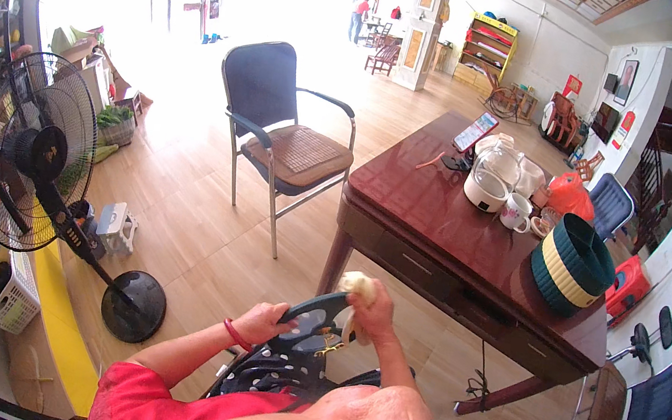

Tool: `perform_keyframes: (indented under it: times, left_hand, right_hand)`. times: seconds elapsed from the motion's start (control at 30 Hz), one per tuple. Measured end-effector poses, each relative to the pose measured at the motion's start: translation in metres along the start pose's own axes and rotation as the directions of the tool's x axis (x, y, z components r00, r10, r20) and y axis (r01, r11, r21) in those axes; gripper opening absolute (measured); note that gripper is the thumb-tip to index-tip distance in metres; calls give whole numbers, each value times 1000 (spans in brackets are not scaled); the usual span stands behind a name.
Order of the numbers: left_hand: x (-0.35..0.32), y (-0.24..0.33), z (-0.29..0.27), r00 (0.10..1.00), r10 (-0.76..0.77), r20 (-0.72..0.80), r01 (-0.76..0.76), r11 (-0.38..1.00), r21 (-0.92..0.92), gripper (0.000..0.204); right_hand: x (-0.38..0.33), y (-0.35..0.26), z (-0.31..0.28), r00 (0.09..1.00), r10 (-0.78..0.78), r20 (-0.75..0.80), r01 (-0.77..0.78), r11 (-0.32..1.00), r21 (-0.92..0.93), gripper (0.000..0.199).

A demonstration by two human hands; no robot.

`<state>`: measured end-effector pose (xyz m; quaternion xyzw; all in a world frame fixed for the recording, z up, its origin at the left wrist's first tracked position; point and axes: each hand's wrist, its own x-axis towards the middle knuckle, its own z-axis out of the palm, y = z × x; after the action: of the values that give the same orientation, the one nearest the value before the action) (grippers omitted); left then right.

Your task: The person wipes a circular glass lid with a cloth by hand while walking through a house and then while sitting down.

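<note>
Two hands: both of yours are low in the head view, on a dark curved chair armrest [313, 307] just in front of your body.
Left hand: your left hand [263, 321] is closed around the armrest near its left end, fingers wrapped over the top; a red band [235, 335] sits on that wrist.
Right hand: your right hand [369, 306] is clenched on a pale cloth [358, 284], which is bunched in your fist and pressed against the right part of the armrest.
Cloth position: the pale cloth shows above and below your knuckles, touching the armrest, near the front-left corner leg of the desk.
Under the armrest: a dark spotted seat cushion [272, 374] lies below your hands, partly hidden by your red sleeve [150, 408].
Desk: a reddish-brown desk [439, 217] stands to your right, with drawers along its near edge.
On the desk: a glass kettle on a white base [493, 177], a white mug [516, 211], a propped phone [474, 132], an orange bag [571, 195] and a green and cream ribbed basket [573, 263] at the near right corner.
Floor, left: a black standing fan [35, 156] with a round base.
Floor, centre: a blue chair with a woven seat pad [279, 128] stands on the wooden floor, well apart from your hands.
</note>
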<state>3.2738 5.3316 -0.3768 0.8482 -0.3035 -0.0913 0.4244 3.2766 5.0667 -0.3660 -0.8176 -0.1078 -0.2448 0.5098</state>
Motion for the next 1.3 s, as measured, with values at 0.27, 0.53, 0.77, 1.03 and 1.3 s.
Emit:
perform_keyframes:
  times: [0.27,0.53,0.77,1.03,1.3]
  left_hand:
    - [-11,33,-46,984,-91,155,36,945,324,28]
    - [-6,16,-35,989,-56,139,19,968,252,25]
    - [-2,31,-34,978,-108,179,41,939,341,26]
    - [-24,-20,7,991,-103,81,124,938,-323,37]
    - [-11,-6,7,992,-59,113,108,859,-500,54]
  right_hand:
    - [16,-62,29,910,-279,306,325,939,-110,33]
    - [10,-38,30,940,-271,206,297,948,-110,39]
    - [13,-48,34,933,-200,298,274,934,-230,39]
    - [-6,37,22,975,221,-13,-212,950,230,30]
    - [22,-51,31,840,-498,214,527,843,-109,31]
